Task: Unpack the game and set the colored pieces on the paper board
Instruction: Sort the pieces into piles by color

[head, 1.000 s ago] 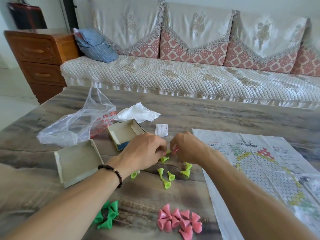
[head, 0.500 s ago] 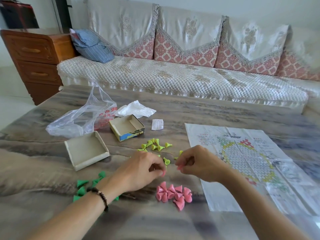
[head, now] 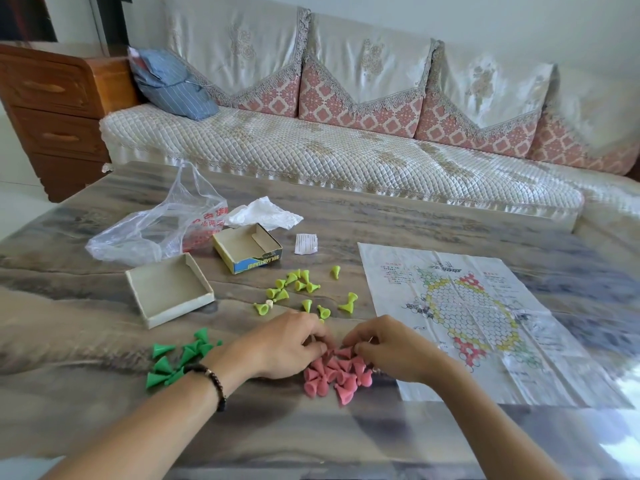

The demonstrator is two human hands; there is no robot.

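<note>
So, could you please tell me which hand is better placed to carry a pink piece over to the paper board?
Right hand: it touches the pink pieces and lies beside the paper board.

On the table (head: pixel 381 223), the paper board (head: pixel 467 317) lies to the right. Left of it sit three heaps of pieces: one scattered heap (head: pixel 301 292) farthest back, a second (head: pixel 332 375) nearer, between the left hand (head: pixel 287 344) and right hand (head: pixel 388 348), a third (head: pixel 173 358) far left, beside the left wrist. Behind that third heap lies a box lid (head: pixel 169 292), behind it the box tray (head: pixel 247 247), with a plastic bag (head: pixel 156 226) to the left and a folded slip (head: pixel 306 243) to the right. A sofa (head: pixel 311 161) stands behind the table
</note>
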